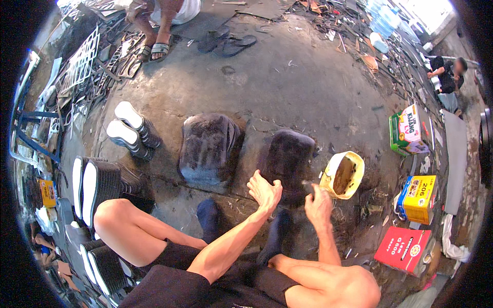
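My left hand [264,192] is held over the near left edge of a dark, worn block [290,149], its fingers stretched out and apart. I see nothing in it. My right hand [319,206] is closed round a small tool whose short pale end [307,183] points toward the block; its kind is too blurred to tell. Just beyond that hand stands a yellowish tub [359,175] with brown contents and dark specks inside. A second, larger dark block [208,146] lies to the left of the first. My feet in dark socks are on the floor below the blocks.
Stacks of black soles with white faces [134,132] stand at left, with more [95,190] beside my left knee. Boxes, green-white [408,131], yellow-blue [417,197] and red [402,250], line the right. Sandals [233,45], scraps and another person's feet [160,50] lie farther off.
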A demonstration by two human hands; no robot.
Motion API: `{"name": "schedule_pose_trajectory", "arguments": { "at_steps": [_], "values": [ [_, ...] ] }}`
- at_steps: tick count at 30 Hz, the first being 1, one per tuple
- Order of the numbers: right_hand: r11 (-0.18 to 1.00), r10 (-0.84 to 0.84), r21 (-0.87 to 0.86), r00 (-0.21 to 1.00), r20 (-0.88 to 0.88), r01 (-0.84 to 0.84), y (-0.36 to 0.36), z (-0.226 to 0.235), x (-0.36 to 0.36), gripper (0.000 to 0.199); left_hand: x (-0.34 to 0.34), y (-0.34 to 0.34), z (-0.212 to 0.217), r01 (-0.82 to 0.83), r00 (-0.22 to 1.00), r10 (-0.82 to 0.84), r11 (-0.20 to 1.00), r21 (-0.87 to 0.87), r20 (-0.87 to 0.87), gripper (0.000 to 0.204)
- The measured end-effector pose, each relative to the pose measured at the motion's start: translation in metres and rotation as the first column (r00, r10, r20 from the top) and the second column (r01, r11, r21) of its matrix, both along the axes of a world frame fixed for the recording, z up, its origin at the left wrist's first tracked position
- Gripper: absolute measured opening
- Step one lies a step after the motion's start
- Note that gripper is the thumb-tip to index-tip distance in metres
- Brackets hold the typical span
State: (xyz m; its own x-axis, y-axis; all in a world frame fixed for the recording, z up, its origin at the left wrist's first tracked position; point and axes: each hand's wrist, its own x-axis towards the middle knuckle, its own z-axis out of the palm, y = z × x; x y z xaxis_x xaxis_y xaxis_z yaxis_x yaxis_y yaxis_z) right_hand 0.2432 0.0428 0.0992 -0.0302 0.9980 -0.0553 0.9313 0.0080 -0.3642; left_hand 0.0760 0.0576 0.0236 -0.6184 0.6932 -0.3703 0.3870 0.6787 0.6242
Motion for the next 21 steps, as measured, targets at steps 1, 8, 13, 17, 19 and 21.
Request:
{"name": "schedule_pose_trajectory", "arguments": {
  "at_steps": [1,8,13,17,19,21],
  "values": [
    [1.000,0.003,-0.028,1.000,-0.019,-0.003,-0.003,-0.017,-0.003,0.034,0.001,0.003,0.001,-0.009,1.000,0.009,1.000,-0.011,0.004,0.076],
    [0.994,0.111,-0.007,0.992,-0.059,-0.112,-0.023,-0.026,-0.022,0.036,-0.004,0.027,-0.008,-0.087,0.937,0.064,0.995,0.053,0.343,0.034],
    [0.986,0.166,0.002,0.986,0.015,-0.166,-0.035,-0.027,-0.022,0.042,-0.025,0.060,0.041,-0.099,0.875,0.053,0.993,0.071,0.481,0.030],
    [0.978,0.205,0.040,0.978,0.037,-0.207,-0.030,-0.040,-0.034,0.039,-0.070,0.089,0.074,-0.101,0.851,-0.010,0.978,0.182,0.525,0.026],
    [0.980,0.188,0.066,0.982,0.035,-0.190,-0.030,-0.048,-0.031,0.035,-0.090,0.096,0.107,-0.099,0.743,-0.139,0.945,0.313,0.654,0.020],
    [0.984,0.178,0.014,0.983,0.039,-0.179,-0.027,-0.047,-0.034,0.034,-0.117,0.101,0.114,-0.247,0.623,-0.171,0.883,0.400,0.763,0.025]
  ]
}}
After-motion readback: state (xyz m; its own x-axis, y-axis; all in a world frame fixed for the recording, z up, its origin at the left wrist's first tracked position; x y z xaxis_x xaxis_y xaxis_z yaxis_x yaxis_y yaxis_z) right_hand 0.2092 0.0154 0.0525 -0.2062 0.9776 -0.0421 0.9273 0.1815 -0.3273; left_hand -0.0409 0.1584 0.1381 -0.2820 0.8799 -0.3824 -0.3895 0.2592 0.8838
